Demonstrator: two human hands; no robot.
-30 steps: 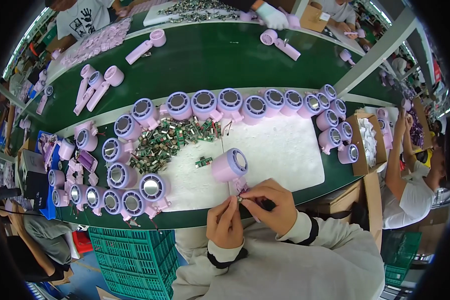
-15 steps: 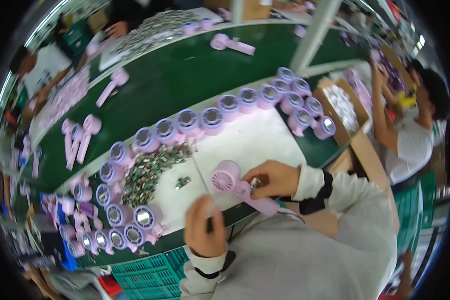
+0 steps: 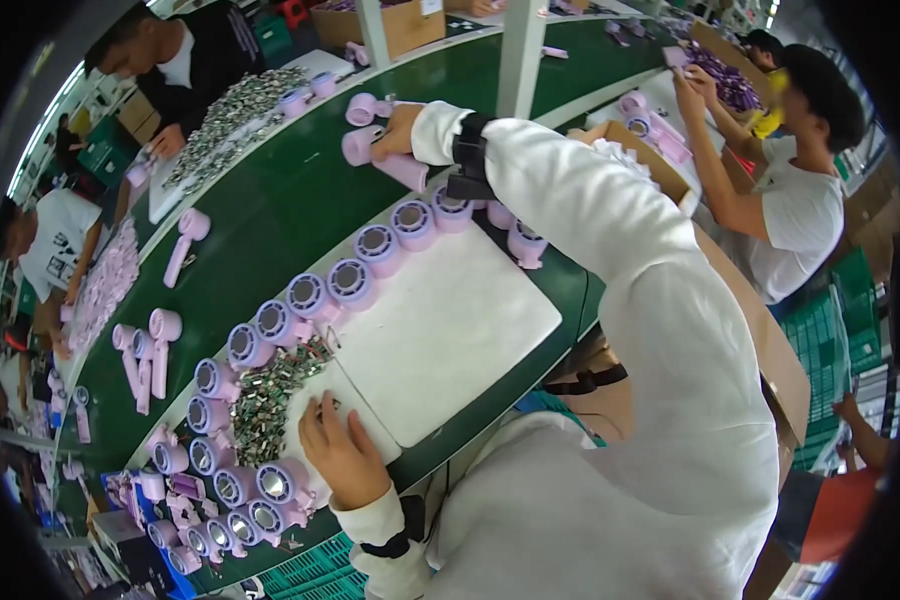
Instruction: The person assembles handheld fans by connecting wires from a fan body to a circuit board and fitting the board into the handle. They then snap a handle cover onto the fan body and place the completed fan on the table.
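My right hand (image 3: pixel 400 130) is stretched out over the far green surface, its fingers closed round a pink handheld fan (image 3: pixel 404 172). Just beyond it lies another pink fan (image 3: pixel 362 108). My left hand (image 3: pixel 342 455) rests on the near white board (image 3: pixel 305 405), fingers apart, beside a heap of small green circuit boards (image 3: pixel 270 405). Whatever lies under its fingertips is mostly hidden. Around the heap and along the board's far edge curves a row of pink fan heads with purple rims (image 3: pixel 350 284).
A larger white board (image 3: pixel 445 330) lies to the right of the heap. More pink fans (image 3: pixel 185 240) lie on the green belt (image 3: pixel 270 215). A cardboard box (image 3: pixel 670 180) stands beyond my right arm, and a metal post (image 3: pixel 520 60) rises behind. Co-workers sit across and to the right.
My right hand has carried the fan from over the white board out to the far green surface. My left hand has moved left and down onto the board by the heap. The view has shifted.
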